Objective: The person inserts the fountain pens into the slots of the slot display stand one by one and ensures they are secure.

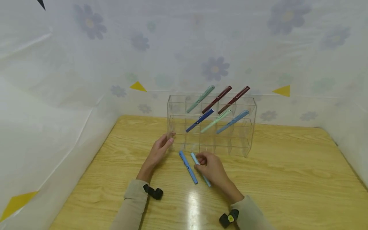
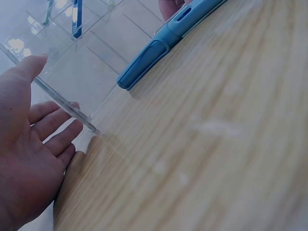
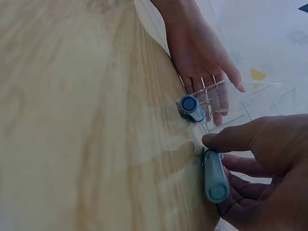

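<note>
A clear acrylic pen rack stands on the table, with several capped pens leaning in its upper tiers. My left hand is at the rack's left end, its thumb and rather straight fingers on either side of the edge; in the left wrist view the hand looks relaxed. With thumb and fingers, my right hand pinches a light blue pen low over the table before the rack; its end shows in the right wrist view. A blue pen lies just left of it.
In the rack's top tier sit a green pen and two dark red pens. Below them are a dark blue pen, a pale green pen and another blue pen. A flowered sheet hangs behind the wooden table.
</note>
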A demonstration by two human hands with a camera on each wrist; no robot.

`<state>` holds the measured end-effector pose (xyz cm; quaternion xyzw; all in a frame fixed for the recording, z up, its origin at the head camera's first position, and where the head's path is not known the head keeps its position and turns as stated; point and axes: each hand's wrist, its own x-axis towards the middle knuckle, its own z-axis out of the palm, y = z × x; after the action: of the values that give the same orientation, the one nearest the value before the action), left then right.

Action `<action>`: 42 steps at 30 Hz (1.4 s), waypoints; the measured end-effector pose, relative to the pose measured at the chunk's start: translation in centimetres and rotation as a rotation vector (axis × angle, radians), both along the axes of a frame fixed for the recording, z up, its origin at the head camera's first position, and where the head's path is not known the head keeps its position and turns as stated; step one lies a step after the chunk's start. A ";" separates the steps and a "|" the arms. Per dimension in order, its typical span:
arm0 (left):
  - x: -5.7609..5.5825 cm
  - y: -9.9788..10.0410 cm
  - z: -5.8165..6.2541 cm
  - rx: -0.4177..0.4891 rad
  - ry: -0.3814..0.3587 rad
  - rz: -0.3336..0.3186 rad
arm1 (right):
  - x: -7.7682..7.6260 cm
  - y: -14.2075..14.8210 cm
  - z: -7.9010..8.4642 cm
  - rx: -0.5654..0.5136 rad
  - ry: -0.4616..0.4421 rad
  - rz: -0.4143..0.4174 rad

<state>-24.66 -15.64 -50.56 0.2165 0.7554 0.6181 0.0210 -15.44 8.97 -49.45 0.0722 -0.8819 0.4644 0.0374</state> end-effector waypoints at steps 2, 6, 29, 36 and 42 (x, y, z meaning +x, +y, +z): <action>0.0 0.0 0.0 -0.007 0.001 0.003 | 0.1 0.0 0.0 0.010 0.009 0.003; 0.2 0.0 0.1 0.000 0.002 0.006 | 0.2 -0.1 0.2 0.012 0.014 0.008; -0.1 0.0 -0.2 -0.019 0.002 0.007 | -0.3 0.7 0.8 -0.138 0.026 0.010; 0.0 -0.1 -0.2 -0.012 -0.001 0.005 | -0.2 0.9 1.4 -0.232 0.021 -0.016; 0.0 -0.1 -0.2 -0.011 0.003 0.000 | -0.1 1.2 2.4 -0.285 0.058 -0.036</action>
<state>-24.67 -15.74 -50.74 0.2171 0.7589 0.6135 0.0210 -15.58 10.16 -47.04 0.0637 -0.8067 0.5819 0.0812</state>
